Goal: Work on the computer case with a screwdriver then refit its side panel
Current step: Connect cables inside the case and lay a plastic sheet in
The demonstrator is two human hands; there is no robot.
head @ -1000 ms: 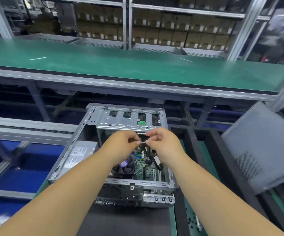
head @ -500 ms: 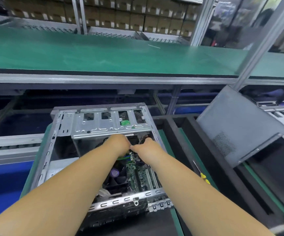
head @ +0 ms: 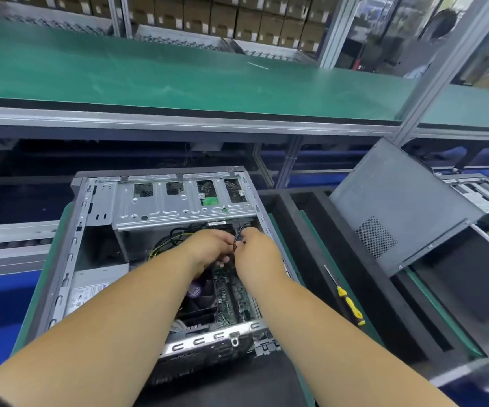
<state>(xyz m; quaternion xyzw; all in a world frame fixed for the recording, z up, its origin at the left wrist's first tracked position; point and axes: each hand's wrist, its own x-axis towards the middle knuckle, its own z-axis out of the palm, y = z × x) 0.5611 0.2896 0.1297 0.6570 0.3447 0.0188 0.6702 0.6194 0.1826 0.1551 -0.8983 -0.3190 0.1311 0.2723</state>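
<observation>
The open computer case [head: 96,207] lies on its side in front of me, motherboard and fan showing. Both my hands reach inside, just under the silver drive cage [head: 178,207]. My left hand [head: 208,249] and my right hand [head: 256,249] meet there, fingers curled, pinching a thin black cable [head: 239,235] between them. The yellow-handled screwdriver [head: 350,304] lies untouched on the dark strip to the right of the case. The grey side panel [head: 393,201], with a perforated vent, leans tilted further right.
A long green conveyor bench [head: 178,77] runs across behind the case. Shelves of cardboard boxes [head: 237,19] stand beyond it. Another open chassis [head: 478,192] sits at the far right behind the panel. Black foam trays [head: 457,289] lie to the right.
The view has swung right and down, so the case now sits further left. Both hands have sunk deeper into the case, still working the cable together.
</observation>
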